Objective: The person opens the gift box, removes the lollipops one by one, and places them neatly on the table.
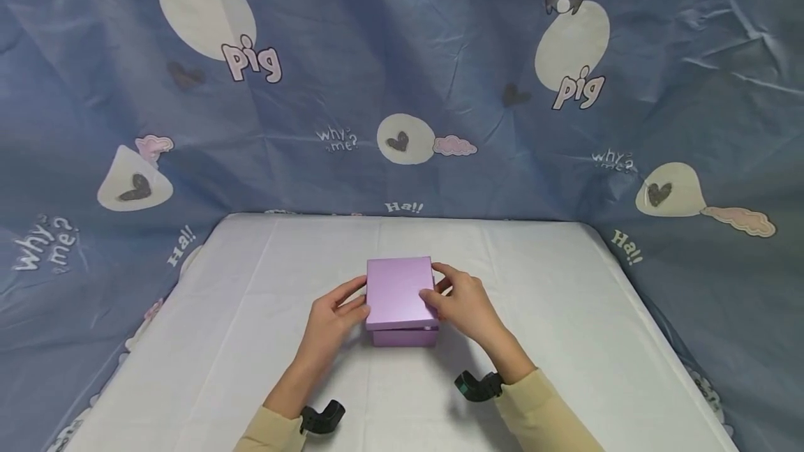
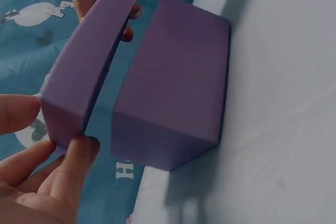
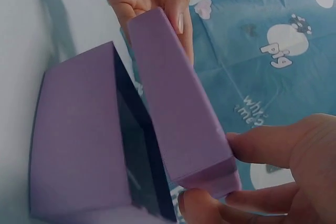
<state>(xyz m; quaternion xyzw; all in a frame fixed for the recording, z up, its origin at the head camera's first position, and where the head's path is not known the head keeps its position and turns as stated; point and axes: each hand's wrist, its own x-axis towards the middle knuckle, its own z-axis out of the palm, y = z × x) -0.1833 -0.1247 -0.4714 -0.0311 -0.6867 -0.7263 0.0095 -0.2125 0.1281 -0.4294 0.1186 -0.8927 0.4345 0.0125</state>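
A purple box lid (image 1: 399, 293) is held between both hands, just above the matching purple box base (image 1: 405, 338) on the table. My left hand (image 1: 333, 314) grips the lid's left side with thumb and fingers. On the other side my right hand (image 1: 463, 299) grips it, thumb over the top face near the right edge. In the left wrist view a gap shows between the lid (image 2: 92, 51) and the base (image 2: 173, 72). The right wrist view shows the base (image 3: 79, 135) open at the top with a dark inside; the lid (image 3: 178, 98) is tilted over it.
A white cloth (image 1: 264, 312) covers the table. Behind and at both sides hangs a blue curtain (image 1: 301, 180) with printed pigs and words. A black strap device sits on each wrist, the left one (image 1: 323, 417) and the right one (image 1: 479, 386).
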